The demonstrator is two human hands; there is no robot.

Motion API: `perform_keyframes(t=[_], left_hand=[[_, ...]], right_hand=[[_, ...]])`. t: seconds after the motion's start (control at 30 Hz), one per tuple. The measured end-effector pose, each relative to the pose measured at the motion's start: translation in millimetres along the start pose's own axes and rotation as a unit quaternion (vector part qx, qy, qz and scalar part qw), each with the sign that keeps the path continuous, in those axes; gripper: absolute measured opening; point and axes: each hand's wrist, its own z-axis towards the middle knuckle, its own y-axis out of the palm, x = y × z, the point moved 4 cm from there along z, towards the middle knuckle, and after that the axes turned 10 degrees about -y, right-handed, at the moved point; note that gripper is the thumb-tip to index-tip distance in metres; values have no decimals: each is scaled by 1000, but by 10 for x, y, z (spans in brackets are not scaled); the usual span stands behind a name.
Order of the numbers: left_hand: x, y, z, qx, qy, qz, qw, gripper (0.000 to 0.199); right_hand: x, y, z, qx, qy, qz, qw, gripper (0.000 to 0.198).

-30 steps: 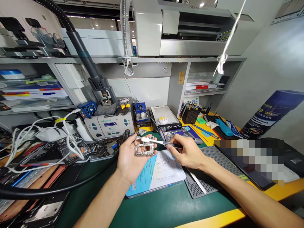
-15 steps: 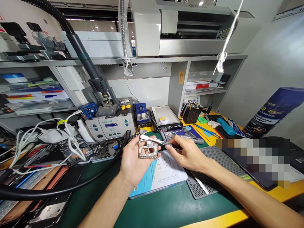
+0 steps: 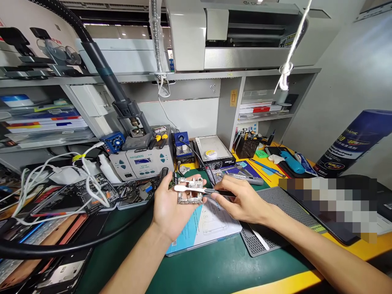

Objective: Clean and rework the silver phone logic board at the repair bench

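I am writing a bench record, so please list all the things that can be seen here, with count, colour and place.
circuit board: 1, silver, in left hand.
brush: 1, white head, dark handle, across the board.
booklet: 1, blue-white, on green mat under hands.
soldering station: 1, grey, back centre.
hot plate: 1, black-white, beside it.
spray can: 1, blue, far right.
grey mat: 1, right of booklet.
white cables: several, left.
left hand: holds board.
right hand: holds brush.

Green-matted worktop (image 3: 214,265) with yellow edge; grey shelving unit (image 3: 232,75) at far side; pale wall (image 3: 346,69) right; ceiling lights (image 3: 101,25) reflected upper left.
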Motion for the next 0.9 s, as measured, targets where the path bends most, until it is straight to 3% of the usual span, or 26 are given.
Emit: perform_keyframes(t=[0.23, 0.5, 0.67, 0.9], left_hand=[[19, -48, 23, -19, -4, -46, 999, 58], [-4, -22, 27, -33, -8, -45, 998, 37], [20, -32, 15, -24, -6, -42, 999, 38], [50, -37, 32, -34, 3, -57, 998, 34]], right_hand=[[-22, -19, 12, -10, 1, 27, 1000, 10], [-6, -29, 20, 11, 25, 33, 999, 12], [-12, -40, 29, -11, 15, 38, 999, 10], [0, -49, 40, 7, 43, 46, 998, 11]])
